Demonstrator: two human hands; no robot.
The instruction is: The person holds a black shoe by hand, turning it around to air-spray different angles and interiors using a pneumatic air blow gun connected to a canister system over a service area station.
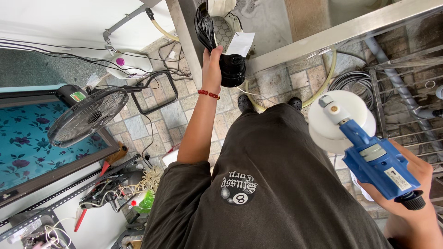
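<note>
The left hand (212,60) grips a black shoe (220,41). The right hand (406,184) holds a blue sprayer (376,161). Its white cup (339,121) hides what is inside.

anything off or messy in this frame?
Nothing spilled or broken. The floor at lower left is cluttered: loose cables, a coil of cord and tools lie around a fan. The left hand holds a black shoe; the right hand holds a blue spray gun.

We wear a loose dark brown T-shirt (272,184) with a round printed emblem, a red bead bracelet (208,94) on our left wrist, and dark shoes (244,102); our arms are bare below the short sleeves.
</note>
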